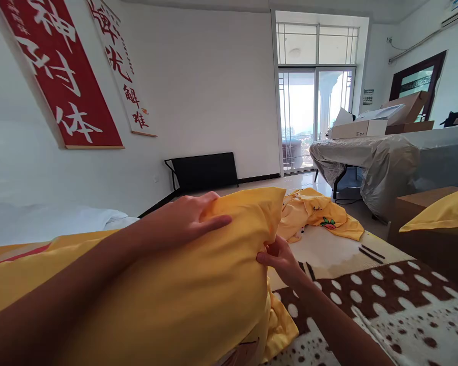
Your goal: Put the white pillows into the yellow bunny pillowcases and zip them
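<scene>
A large stuffed yellow pillow fills the lower left and middle, its top right corner pointing up. My left hand lies over its upper edge, thumb and fingers gripping the fabric. At the right edge, below the corner, my right hand pinches the pillow's cloth between thumb and fingers. Loose yellow fabric hangs under the pillow's right side. Beyond my right hand, a crumpled yellow cloth with a strawberry-like print lies on the patterned blanket.
A cardboard box with another yellow piece above it stands at the right. Behind are a plastic-covered table holding boxes, a black folded frame by the wall, and a glass door. White bedding is at left.
</scene>
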`<act>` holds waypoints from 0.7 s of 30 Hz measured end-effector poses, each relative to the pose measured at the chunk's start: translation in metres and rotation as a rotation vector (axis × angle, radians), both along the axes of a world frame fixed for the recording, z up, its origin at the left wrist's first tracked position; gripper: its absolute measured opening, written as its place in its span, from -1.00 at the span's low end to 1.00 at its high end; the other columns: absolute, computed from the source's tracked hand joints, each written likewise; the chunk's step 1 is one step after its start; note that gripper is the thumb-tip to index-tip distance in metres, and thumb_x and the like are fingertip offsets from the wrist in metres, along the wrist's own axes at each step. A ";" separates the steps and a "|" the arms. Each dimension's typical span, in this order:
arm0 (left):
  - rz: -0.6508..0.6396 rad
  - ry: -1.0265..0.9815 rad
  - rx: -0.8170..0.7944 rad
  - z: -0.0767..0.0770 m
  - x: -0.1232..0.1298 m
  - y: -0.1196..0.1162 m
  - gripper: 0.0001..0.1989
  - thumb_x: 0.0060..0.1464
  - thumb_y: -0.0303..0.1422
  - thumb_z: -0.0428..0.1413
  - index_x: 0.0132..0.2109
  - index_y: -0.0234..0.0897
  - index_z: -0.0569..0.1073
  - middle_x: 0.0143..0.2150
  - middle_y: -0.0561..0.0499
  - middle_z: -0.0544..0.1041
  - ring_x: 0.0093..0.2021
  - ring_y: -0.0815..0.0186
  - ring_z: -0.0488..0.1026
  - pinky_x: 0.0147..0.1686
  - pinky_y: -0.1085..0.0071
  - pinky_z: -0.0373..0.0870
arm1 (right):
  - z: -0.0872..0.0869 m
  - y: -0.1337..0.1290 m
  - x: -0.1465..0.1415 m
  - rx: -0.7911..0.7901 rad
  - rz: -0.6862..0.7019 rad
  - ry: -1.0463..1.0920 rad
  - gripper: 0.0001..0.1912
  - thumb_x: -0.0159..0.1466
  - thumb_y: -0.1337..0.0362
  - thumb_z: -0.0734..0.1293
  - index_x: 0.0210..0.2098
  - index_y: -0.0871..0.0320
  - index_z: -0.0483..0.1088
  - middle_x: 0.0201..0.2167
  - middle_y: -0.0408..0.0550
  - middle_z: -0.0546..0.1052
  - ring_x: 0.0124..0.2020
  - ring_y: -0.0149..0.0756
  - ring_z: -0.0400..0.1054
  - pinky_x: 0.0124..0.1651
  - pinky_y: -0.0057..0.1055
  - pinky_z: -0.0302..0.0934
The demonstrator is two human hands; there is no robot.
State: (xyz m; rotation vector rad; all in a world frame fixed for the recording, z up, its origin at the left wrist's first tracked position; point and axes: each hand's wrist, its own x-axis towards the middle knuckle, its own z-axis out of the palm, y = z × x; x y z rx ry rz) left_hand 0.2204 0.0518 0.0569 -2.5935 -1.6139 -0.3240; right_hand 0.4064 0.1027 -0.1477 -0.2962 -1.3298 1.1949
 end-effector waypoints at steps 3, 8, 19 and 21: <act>-0.114 0.049 0.024 -0.007 0.049 0.018 -0.49 0.04 0.10 -0.11 -0.23 -0.25 0.43 -0.34 -0.08 0.52 -0.36 0.17 0.43 -0.42 0.38 0.22 | 0.001 0.004 0.009 -0.030 0.050 0.001 -0.68 0.10 0.11 0.43 -0.19 0.11 0.43 -0.22 -0.06 0.53 -0.16 -0.22 0.39 -0.06 -0.29 0.28; -0.130 0.172 0.103 -0.028 0.080 0.037 -0.60 0.12 -0.06 -0.08 -0.28 -0.27 0.47 -0.37 -0.14 0.50 -0.38 0.15 0.42 -0.45 0.35 0.17 | -0.005 0.017 0.015 -0.053 0.020 -0.135 -0.67 0.08 0.08 0.44 -0.28 0.15 0.39 -0.35 -0.10 0.50 -0.31 -0.27 0.38 -0.18 -0.33 0.28; 0.134 -0.262 0.325 0.041 0.058 0.022 -0.59 0.01 -0.11 0.04 -0.61 -0.26 0.16 -0.66 0.16 0.02 -0.60 0.50 -0.01 -0.53 0.46 -0.03 | 0.004 0.007 0.025 0.046 0.218 -0.530 -0.45 -0.03 0.15 0.50 -0.06 0.13 0.40 -0.17 -0.10 0.52 -0.09 -0.17 0.37 -0.05 -0.32 0.28; 0.184 -0.245 0.387 0.054 0.052 0.017 -0.58 -0.02 -0.10 0.06 -0.61 -0.25 0.11 -0.65 0.16 0.01 -0.59 0.51 0.00 -0.53 0.46 -0.06 | 0.003 0.009 0.027 0.025 0.265 -0.683 -0.48 -0.03 0.14 0.49 -0.08 0.13 0.42 -0.20 -0.12 0.54 -0.14 -0.17 0.40 -0.16 -0.37 0.31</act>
